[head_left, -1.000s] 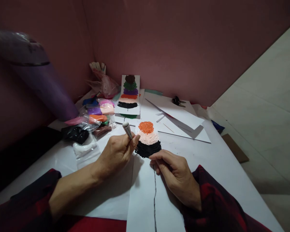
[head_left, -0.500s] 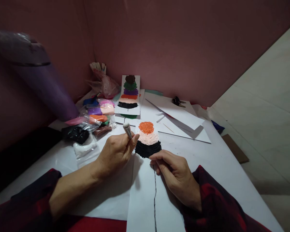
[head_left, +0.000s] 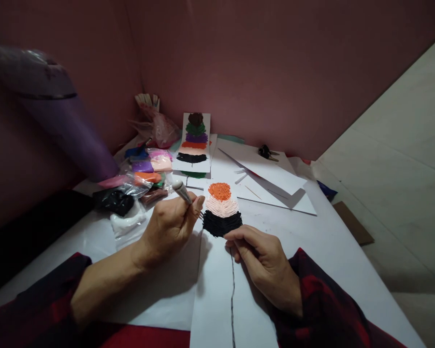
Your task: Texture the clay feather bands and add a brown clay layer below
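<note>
My left hand (head_left: 170, 224) is closed round a thin sculpting tool (head_left: 181, 190) whose tip touches the left edge of a clay picture (head_left: 221, 209). That picture has orange, peach and black layers pressed onto a white paper strip (head_left: 217, 290) with a black line running down it. The fingers of my right hand (head_left: 261, 261) are curled and pressed on the paper just below the black layer. Both forearms wear red and black sleeves.
Several bagged clay colours (head_left: 145, 176) lie at the left, beside a black lump (head_left: 112, 200) and a white piece (head_left: 126, 222). A finished multicolour clay card (head_left: 195, 140) leans at the back. White sheets (head_left: 264, 179) and a dark small object (head_left: 266, 152) lie further back. A purple shape (head_left: 58, 116) looms at left.
My left hand has tilted the tool further left and drawn back slightly, so its tip now shows at the black clay's left edge. My right hand has stayed put.
</note>
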### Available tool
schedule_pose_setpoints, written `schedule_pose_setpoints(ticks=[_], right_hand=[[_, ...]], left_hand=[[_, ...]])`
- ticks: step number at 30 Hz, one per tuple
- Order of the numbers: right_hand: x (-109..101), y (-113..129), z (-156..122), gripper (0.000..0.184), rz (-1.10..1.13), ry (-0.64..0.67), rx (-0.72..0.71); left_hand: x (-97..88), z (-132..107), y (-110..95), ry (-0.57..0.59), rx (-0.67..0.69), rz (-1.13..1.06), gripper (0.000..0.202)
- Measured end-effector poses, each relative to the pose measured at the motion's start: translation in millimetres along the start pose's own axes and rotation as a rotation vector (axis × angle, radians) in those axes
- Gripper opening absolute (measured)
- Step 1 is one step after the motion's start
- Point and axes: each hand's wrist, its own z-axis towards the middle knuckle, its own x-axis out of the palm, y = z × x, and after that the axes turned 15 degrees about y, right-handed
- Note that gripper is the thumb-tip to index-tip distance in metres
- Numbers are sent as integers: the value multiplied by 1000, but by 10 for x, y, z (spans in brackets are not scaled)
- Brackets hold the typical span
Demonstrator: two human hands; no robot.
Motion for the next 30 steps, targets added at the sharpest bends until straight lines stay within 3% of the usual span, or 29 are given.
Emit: schedule_pose_setpoints(ticks=[10,30], right_hand=[[18,14,4,22,24,-11,9],[15,5,2,22,6,0,17]], left_hand=[[40,-31,-53,81,-59,-148,34],[61,-45,-89,143,-90,-226,31]])
